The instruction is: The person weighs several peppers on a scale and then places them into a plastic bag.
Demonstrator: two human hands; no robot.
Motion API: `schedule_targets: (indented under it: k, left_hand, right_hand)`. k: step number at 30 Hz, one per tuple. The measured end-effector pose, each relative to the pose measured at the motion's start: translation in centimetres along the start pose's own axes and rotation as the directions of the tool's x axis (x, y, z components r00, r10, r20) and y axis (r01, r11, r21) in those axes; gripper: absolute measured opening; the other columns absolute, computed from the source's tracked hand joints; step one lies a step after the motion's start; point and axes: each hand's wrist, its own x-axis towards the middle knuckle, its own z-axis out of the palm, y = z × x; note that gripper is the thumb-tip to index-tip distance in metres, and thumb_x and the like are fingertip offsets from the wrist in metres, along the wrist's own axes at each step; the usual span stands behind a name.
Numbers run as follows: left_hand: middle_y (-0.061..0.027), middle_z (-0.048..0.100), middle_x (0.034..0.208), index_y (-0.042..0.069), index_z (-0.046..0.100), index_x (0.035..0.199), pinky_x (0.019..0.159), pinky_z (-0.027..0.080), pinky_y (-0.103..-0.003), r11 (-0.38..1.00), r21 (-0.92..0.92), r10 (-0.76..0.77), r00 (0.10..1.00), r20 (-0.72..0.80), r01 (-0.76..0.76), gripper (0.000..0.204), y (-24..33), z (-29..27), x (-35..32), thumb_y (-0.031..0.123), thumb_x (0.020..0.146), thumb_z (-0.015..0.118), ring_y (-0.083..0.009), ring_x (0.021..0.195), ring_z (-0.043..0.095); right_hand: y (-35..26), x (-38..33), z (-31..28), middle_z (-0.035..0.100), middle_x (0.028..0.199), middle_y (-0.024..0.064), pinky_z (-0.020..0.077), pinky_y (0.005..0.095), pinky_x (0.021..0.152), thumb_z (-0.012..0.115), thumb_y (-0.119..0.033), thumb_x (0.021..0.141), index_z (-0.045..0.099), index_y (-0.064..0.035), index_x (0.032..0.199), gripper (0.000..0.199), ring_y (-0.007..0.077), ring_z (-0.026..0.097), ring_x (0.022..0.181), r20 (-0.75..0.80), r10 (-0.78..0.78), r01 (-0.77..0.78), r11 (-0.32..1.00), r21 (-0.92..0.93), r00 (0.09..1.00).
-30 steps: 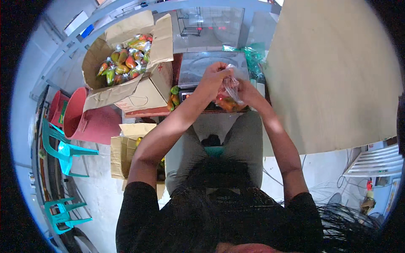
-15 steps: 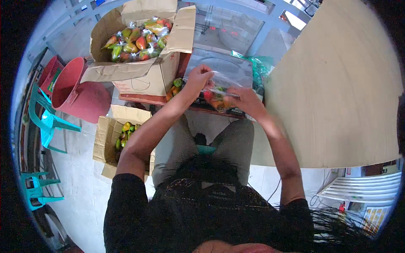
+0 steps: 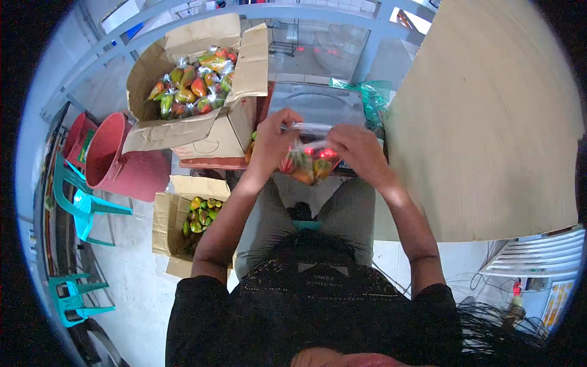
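A clear plastic bag of red, green and orange peppers [image 3: 309,169] hangs between my two hands, above my knees. Its top edge is stretched sideways: my left hand [image 3: 276,136] pinches one side, my right hand [image 3: 359,148] the other. Behind the bag stands a weighing scale [image 3: 321,104] with a grey platform, and a red glow from its front shows through the plastic. A few loose peppers [image 3: 249,148] lie beside my left wrist, partly hidden.
At the left, an open carton [image 3: 202,137] holds many bagged peppers [image 3: 189,85]. Loose peppers [image 3: 202,215] fill a smaller box [image 3: 162,223] on the floor. Red tubs [image 3: 137,165] and turquoise chairs [image 3: 92,205] stand farther left. Green plastic [image 3: 374,98] lies beside a large wooden board [image 3: 483,140].
Both hands have come down and nearer to me with the bag, away from the scale. The bag's mouth is now drawn out straighter between them. The whole view has shifted slightly.
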Motion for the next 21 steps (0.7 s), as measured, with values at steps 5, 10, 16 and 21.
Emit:
schedule_targets:
  k: [5, 10, 16, 21]
  left_hand:
    - [-0.0005, 0.050, 0.073, 0.002, 0.054, 0.084, 0.061, 0.038, -0.023, 0.997, -0.044, -0.061, 0.998, 0.002, 0.061, 0.010, 2.9, -0.3, -0.7, 0.000, 0.075, 0.053, -0.0093, 0.067, 0.046]
    - [0.0020, 0.047, 0.072, 0.003, 0.053, 0.084, 0.061, 0.035, -0.020, 0.957, -0.175, -0.195, 0.960, 0.201, 0.231, 0.006, 2.0, 0.1, -1.2, 0.008, 0.082, 0.050, -0.0059, 0.068, 0.043]
    - [-0.0025, 0.049, 0.067, 0.000, 0.053, 0.085, 0.057, 0.037, -0.021, 0.895, -0.275, -0.193, 0.860, 0.472, 0.352, 0.014, 4.1, 0.7, -0.8, 0.013, 0.079, 0.055, -0.0078, 0.062, 0.042]
    - [-0.0109, 0.051, 0.070, -0.001, 0.052, 0.084, 0.059, 0.039, -0.027, 0.984, -0.031, -0.143, 0.878, 0.457, 0.177, 0.017, 4.5, 1.2, -0.7, 0.012, 0.076, 0.057, -0.0166, 0.062, 0.046]
  right_hand:
    - [-0.4, -0.9, -0.2, 0.053, 0.077, 0.0097, 0.0402, 0.0369, 0.069, 0.055, -0.022, 0.072, 0.054, -0.0043, 0.078, 0.018, 0.0276, 0.052, 0.077, 0.008, 0.027, -0.027, 0.999, -0.030, 1.000]
    - [0.4, -0.9, -1.1, 0.054, 0.080, 0.0071, 0.0351, 0.0398, 0.079, 0.053, -0.021, 0.074, 0.054, -0.0067, 0.082, 0.016, 0.0250, 0.049, 0.083, 0.051, 0.005, 0.008, 0.967, -0.253, 0.999]
    - [0.7, -2.5, -1.0, 0.054, 0.080, 0.0076, 0.0367, 0.0382, 0.076, 0.055, -0.015, 0.071, 0.056, -0.0057, 0.079, 0.012, 0.0257, 0.048, 0.079, -0.034, 0.173, -0.174, 0.983, -0.060, 0.984]
    - [1.1, -3.3, 0.3, 0.053, 0.078, 0.0086, 0.0408, 0.0336, 0.071, 0.058, -0.012, 0.071, 0.058, -0.0035, 0.077, 0.011, 0.0249, 0.049, 0.076, -0.236, 0.247, -0.221, 0.967, 0.131, 0.940]
